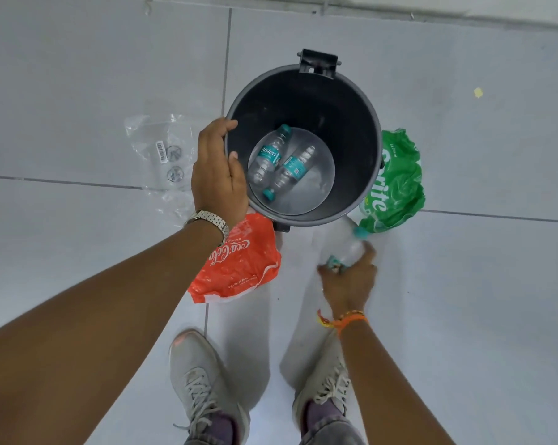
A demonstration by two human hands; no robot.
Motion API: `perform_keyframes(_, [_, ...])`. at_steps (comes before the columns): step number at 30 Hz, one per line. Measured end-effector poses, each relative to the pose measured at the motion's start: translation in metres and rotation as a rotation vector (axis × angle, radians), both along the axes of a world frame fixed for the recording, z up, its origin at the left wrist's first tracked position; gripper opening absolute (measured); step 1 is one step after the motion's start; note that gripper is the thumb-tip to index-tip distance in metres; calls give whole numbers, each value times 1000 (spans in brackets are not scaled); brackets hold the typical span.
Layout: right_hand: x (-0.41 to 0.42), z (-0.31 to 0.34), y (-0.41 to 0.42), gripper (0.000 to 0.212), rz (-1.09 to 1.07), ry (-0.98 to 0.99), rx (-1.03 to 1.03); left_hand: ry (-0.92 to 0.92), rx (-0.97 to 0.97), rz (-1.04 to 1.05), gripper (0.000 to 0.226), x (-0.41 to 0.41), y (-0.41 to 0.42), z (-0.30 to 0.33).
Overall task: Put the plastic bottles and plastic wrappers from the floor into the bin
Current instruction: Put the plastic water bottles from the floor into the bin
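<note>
- The bin (pixel 351 123) is my landmark: dark, round, open-topped, standing on the pale tiled floor (pixel 78 75), with two bottles (pixel 279 162) already lying on its bottom.
- The green Sprite wrapper (pixel 396 181) lies crumpled against the bin's right side, touching the wall.
- The red Coca-Cola wrapper (pixel 239 264) lies at the bin's near-left foot, partly under my left wrist.
- The clear wrapper (pixel 162 149) lies flat to the bin's left, a little apart; I judge it the easiest piece to overlook against the tiles.
- My left hand (pixel 216 175) curls over the bin's left rim, fingers on the edge, steadying it and holding nothing else.
- My right hand (pixel 348 277) is closed around a third bottle (pixel 351 248) just in front of the bin's near side, low by the floor, its teal cap pointing at the green wrapper.
- Risks as I see them: the bottle looks blurred and smooth, so a loose grip could drop it; lifting it carelessly could clip the rim; leaning on the rim could tip the light bin.
</note>
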State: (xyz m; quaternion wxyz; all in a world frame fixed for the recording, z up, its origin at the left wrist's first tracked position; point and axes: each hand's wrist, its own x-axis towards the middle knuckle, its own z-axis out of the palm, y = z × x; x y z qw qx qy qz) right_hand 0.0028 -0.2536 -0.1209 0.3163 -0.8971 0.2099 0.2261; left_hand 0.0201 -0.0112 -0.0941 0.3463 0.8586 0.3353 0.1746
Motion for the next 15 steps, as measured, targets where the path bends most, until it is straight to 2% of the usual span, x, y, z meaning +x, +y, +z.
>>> perform_keyframes(4, [49, 94, 1, 93, -192, -343, 204, 7, -9, -24, 43, 0, -3, 7])
perform_keyframes(8, [89, 156, 28, 93, -168, -501, 436, 40, -19, -18, 43, 0, -2, 11])
perform_keyframes(10, [101, 152, 48, 93, -62, -474, 383, 45, -16, -23, 43, 0, -2, 13])
perform_keyframes(15, [106, 117, 88, 103, 306, -300, -71, 52, -27, -24, 43, 0, -2, 14])
